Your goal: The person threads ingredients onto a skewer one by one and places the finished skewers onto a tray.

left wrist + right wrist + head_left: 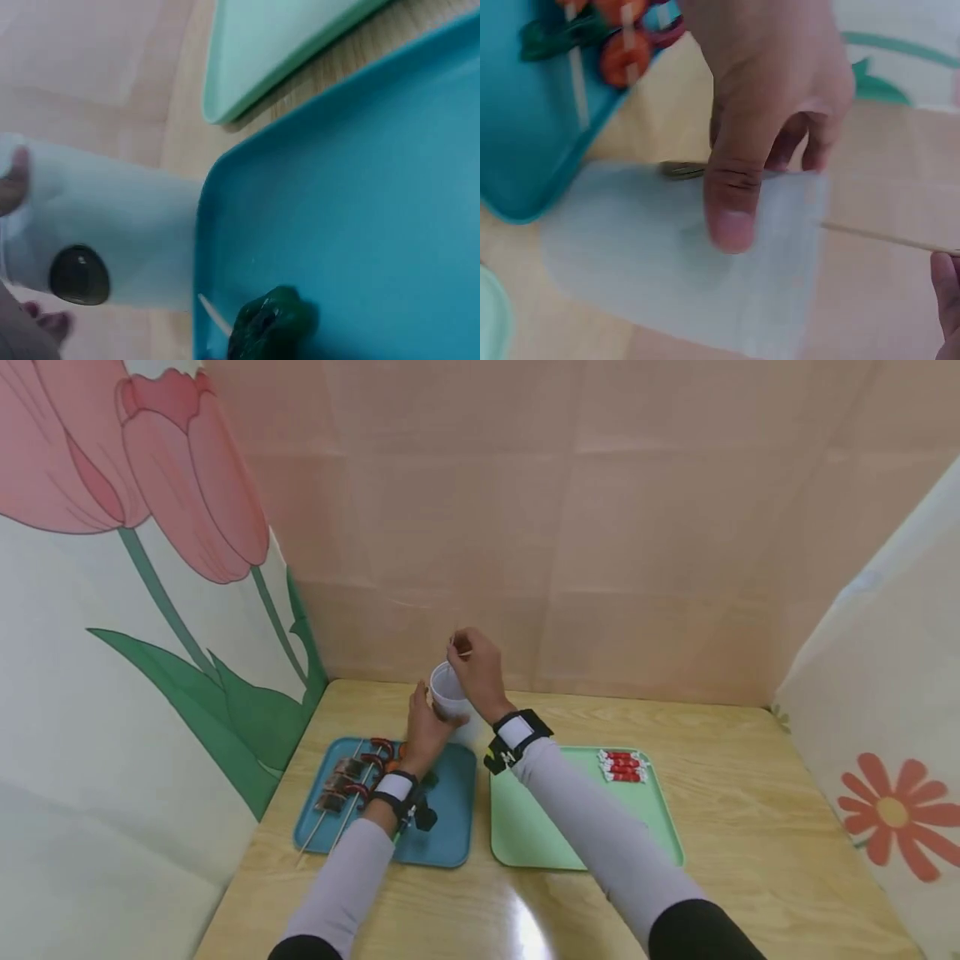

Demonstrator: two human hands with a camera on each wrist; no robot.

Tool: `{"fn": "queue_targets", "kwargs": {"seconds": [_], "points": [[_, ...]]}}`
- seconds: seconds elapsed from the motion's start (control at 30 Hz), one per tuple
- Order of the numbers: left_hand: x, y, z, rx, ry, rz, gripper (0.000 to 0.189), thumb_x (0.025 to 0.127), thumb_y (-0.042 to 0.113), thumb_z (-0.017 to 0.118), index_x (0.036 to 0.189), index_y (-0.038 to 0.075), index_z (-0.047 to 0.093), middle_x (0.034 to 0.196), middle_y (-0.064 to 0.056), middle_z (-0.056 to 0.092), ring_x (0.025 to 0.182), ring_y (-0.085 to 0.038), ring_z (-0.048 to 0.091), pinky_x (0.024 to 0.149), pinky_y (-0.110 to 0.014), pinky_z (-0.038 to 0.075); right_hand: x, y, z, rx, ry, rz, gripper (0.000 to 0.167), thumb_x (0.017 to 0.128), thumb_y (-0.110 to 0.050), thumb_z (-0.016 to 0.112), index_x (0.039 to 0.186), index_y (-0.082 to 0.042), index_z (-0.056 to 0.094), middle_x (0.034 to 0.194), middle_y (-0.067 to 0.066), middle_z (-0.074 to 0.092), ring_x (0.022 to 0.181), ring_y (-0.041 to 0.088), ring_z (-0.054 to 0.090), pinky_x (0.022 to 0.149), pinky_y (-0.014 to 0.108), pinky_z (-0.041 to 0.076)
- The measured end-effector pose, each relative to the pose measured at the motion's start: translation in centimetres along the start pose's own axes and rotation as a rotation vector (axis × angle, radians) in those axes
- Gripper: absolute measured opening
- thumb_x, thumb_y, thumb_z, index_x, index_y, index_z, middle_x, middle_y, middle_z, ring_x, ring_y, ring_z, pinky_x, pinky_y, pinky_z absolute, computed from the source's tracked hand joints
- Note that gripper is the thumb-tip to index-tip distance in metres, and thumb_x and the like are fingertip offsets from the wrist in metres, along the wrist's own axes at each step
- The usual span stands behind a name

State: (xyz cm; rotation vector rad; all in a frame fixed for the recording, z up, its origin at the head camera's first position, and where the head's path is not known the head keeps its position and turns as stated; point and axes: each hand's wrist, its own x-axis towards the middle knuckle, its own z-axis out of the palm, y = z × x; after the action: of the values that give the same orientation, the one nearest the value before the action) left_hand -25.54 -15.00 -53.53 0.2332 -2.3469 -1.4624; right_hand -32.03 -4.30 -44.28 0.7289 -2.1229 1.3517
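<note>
A tall white container [447, 687] stands at the back of the table, its open mouth tilted toward the head camera. My left hand [427, 731] grips it near the rim, the thumb [733, 214] lying along its wall in the right wrist view. Above the mouth, my right hand [478, 670] pinches a thin wooden skewer [885, 237], whose other end is hidden inside the container. A dark oval spot [79, 274] marks the container's side in the left wrist view.
A blue tray [452, 843] on the left bears several loaded food skewers [348, 783], some sticks jutting past its front edge. Beside it, a light green tray [525, 839] carries several red-and-white wrapped candies [624, 766]. A brown backdrop [600, 568] rises behind the table.
</note>
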Motion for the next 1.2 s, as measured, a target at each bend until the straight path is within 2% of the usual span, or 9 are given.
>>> {"fn": "queue_targets", "kwargs": {"seconds": [0.1, 0.23, 0.37, 0.47, 0.63, 0.77, 0.97, 1.07, 1.2], "points": [[-0.5, 0.9, -0.8, -0.019, 0.057, 0.088, 0.097, 0.089, 0.033, 0.079, 0.163, 0.011, 0.020, 0.160, -0.016, 0.037, 0.148, -0.036, 0.040, 0.117, -0.054, 0.038, 0.2, -1.6, -1.7, 0.066, 0.041, -0.062, 0.009, 0.094, -0.005, 0.070, 0.101, -0.002, 0.066, 0.093, 0.012, 0.071, 0.086, 0.021, 0.073, 0.074, 0.030, 0.062], [-1.3, 2.6, -2.3, 0.011, 0.143, 0.344, 0.065, 0.102, 0.025, 0.061, 0.159, 0.008, 0.033, 0.153, -0.014, 0.050, 0.142, -0.033, 0.049, 0.112, -0.054, 0.044, -0.4, -3.7, -3.8, 0.146, 0.044, -0.100, 0.011, 0.093, -0.007, 0.072, 0.101, -0.002, 0.067, 0.095, 0.012, 0.072, 0.084, 0.020, 0.072, 0.074, 0.028, 0.062], [-1.9, 3.8, -3.3, 0.078, 0.225, 0.607, 0.038, 0.102, 0.010, 0.059, 0.138, 0.000, 0.060, 0.122, -0.016, 0.071, 0.100, -0.028, 0.071, 0.081, -0.040, 0.060, -1.6, -5.1, -5.2, 0.239, 0.021, -0.108, 0.011, 0.093, -0.008, 0.073, 0.101, -0.002, 0.067, 0.100, 0.012, 0.073, 0.085, 0.022, 0.073, 0.077, 0.027, 0.062], [-2.5, 4.3, -3.7, 0.110, 0.249, 0.704, 0.025, 0.098, 0.004, 0.063, 0.121, 0.000, 0.072, 0.100, -0.013, 0.076, 0.071, -0.020, 0.068, 0.061, -0.029, 0.056, -2.7, -5.7, -6.2, 0.303, 0.010, -0.109, 0.010, 0.093, -0.006, 0.073, 0.099, -0.001, 0.067, 0.101, 0.014, 0.072, 0.086, 0.023, 0.073, 0.079, 0.028, 0.062], [-4.4, 5.3, -4.3, 0.122, 0.211, 0.727, 0.019, 0.092, 0.001, 0.070, 0.111, 0.000, 0.076, 0.092, -0.012, 0.078, 0.076, -0.021, 0.075, 0.065, -0.032, 0.060, -4.7, -6.0, -8.2, 0.383, -0.022, -0.092, 0.009, 0.091, 0.001, 0.072, 0.098, 0.001, 0.066, 0.100, 0.016, 0.070, 0.088, 0.019, 0.073, 0.082, 0.027, 0.061], [-5.8, 5.6, -4.9, 0.141, 0.165, 0.716, 0.016, 0.090, -0.002, 0.072, 0.105, 0.001, 0.077, 0.095, -0.011, 0.079, 0.086, -0.022, 0.078, 0.072, -0.035, 0.062, -6.6, -5.0, -10.3, 0.328, -0.103, -0.052, 0.014, 0.091, -0.002, 0.073, 0.104, -0.001, 0.068, 0.104, 0.012, 0.071, 0.095, 0.018, 0.072, 0.086, 0.031, 0.061], [-7.0, 4.8, -6.0, 0.139, 0.112, 0.636, 0.016, 0.093, -0.002, 0.068, 0.105, 0.003, 0.077, 0.097, -0.008, 0.075, 0.087, -0.016, 0.073, 0.072, -0.028, 0.060, -9.3, 0.2, -14.0, -0.067, -0.305, 0.144, 0.023, 0.096, -0.015, 0.071, 0.117, -0.008, 0.066, 0.108, 0.005, 0.071, 0.101, 0.020, 0.069, 0.090, 0.040, 0.060], [-7.6, 4.2, -6.7, 0.140, 0.095, 0.587, 0.017, 0.094, 0.002, 0.068, 0.108, 0.005, 0.078, 0.092, -0.005, 0.068, 0.080, -0.012, 0.066, 0.064, -0.022, 0.054, -10.8, 3.7, -16.1, -0.260, -0.399, 0.223, 0.023, 0.097, -0.014, 0.070, 0.117, -0.005, 0.066, 0.107, 0.011, 0.070, 0.099, 0.027, 0.068, 0.088, 0.047, 0.058], [-8.3, 3.4, -7.6, 0.161, 0.111, 0.610, 0.016, 0.092, 0.002, 0.071, 0.106, 0.003, 0.079, 0.085, -0.005, 0.067, 0.072, -0.013, 0.064, 0.057, -0.022, 0.050, -12.9, 7.5, -18.7, -0.487, -0.480, 0.269, 0.034, 0.092, -0.013, 0.075, 0.119, 0.004, 0.066, 0.109, 0.023, 0.069, 0.097, 0.037, 0.067, 0.081, 0.052, 0.056]]}}
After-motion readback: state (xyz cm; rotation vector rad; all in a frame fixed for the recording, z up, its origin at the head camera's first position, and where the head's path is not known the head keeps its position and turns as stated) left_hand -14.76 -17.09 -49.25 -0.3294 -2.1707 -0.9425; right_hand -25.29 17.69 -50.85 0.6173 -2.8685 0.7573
